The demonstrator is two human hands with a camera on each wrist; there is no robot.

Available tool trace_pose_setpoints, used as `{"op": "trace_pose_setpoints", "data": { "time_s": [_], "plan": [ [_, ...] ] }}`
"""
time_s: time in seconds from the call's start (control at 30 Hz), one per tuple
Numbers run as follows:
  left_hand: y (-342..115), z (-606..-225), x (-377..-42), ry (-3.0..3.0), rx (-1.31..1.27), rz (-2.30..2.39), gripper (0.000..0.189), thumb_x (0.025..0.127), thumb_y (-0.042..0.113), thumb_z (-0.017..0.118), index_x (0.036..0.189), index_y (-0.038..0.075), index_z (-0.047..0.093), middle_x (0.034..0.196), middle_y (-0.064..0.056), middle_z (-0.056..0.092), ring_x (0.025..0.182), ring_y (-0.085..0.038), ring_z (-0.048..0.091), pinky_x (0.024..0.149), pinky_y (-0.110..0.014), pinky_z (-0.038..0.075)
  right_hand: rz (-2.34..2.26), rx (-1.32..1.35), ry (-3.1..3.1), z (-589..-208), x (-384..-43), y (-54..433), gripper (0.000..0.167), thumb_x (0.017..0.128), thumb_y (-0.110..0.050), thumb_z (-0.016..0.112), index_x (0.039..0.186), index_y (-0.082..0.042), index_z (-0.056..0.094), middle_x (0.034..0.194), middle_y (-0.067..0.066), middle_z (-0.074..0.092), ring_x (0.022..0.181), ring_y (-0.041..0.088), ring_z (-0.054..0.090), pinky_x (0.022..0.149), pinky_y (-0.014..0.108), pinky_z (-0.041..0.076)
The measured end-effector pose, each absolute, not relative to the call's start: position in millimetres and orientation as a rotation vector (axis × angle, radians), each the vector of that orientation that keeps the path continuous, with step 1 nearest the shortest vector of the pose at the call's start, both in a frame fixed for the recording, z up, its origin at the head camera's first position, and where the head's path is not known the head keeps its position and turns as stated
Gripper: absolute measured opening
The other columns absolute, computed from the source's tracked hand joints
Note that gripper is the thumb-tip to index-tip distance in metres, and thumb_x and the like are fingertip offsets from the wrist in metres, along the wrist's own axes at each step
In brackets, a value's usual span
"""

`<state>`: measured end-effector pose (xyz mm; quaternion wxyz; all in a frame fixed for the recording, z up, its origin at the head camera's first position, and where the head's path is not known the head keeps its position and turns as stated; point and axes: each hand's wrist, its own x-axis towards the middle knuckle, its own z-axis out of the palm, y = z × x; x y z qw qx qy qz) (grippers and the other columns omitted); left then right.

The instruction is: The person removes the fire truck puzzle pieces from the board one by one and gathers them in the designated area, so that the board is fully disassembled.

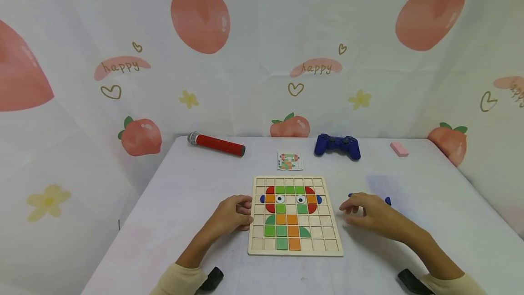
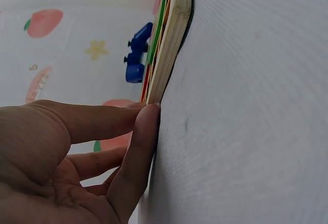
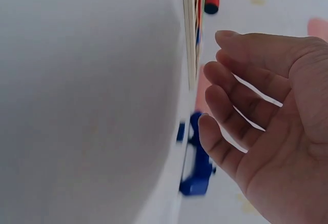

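Observation:
A square wooden grid board (image 1: 325, 245) lies on the table, with red, green, orange and blue tiles and two eye tiles forming a figure. At its left edge my left hand (image 1: 231, 213) pinches the rim between thumb and finger; the left wrist view shows the fingertips on the board's side (image 2: 171, 44). Just off the right edge hovers my right hand (image 1: 370, 213), fingers loosely bent, with nothing between them in the right wrist view. Beside this hand lie small blue pieces (image 1: 388, 201), one partly hidden behind it.
Behind the board lies a small picture card (image 1: 289, 161) showing a similar coloured figure. Along the back are a red microphone (image 1: 219, 144), a blue game controller (image 1: 337, 146) and a pink block (image 1: 399, 149). A patterned cloth (image 1: 254, 94) hangs behind the table.

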<state>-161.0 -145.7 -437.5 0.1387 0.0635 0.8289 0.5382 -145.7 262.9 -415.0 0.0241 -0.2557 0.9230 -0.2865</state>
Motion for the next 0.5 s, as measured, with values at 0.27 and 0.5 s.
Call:
{"op": "trace_pose_setpoints", "data": {
  "time_s": [0.27, 0.5],
  "plan": [
    [-146, -437, -162, 2.406, 0.162, 1.549, 0.058, 0.088, -0.005, 0.08, 0.143, -0.006, 0.058, 0.116, -0.012, 0.063, 0.097, -0.02, 0.064, 0.072, -0.033, 0.067, -0.876, -0.681, 2.931, -421, -135, 309, 0.026, 0.088, -0.02, 0.086, 0.112, -0.013, 0.078, 0.096, -0.013, 0.066, 0.086, 0.002, 0.056, 0.066, 0.022, 0.05],
    [-146, -439, -163, 2.402, 0.157, 1.543, 0.058, 0.089, -0.004, 0.079, 0.143, -0.005, 0.058, 0.117, -0.012, 0.063, 0.098, -0.02, 0.064, 0.072, -0.032, 0.067, -0.819, -0.46, 2.943, -424, -122, 339, 0.035, 0.083, -0.026, 0.09, 0.113, -0.013, 0.078, 0.1, -0.009, 0.068, 0.085, 0.0, 0.054, 0.067, 0.022, 0.047]
  ]
}}
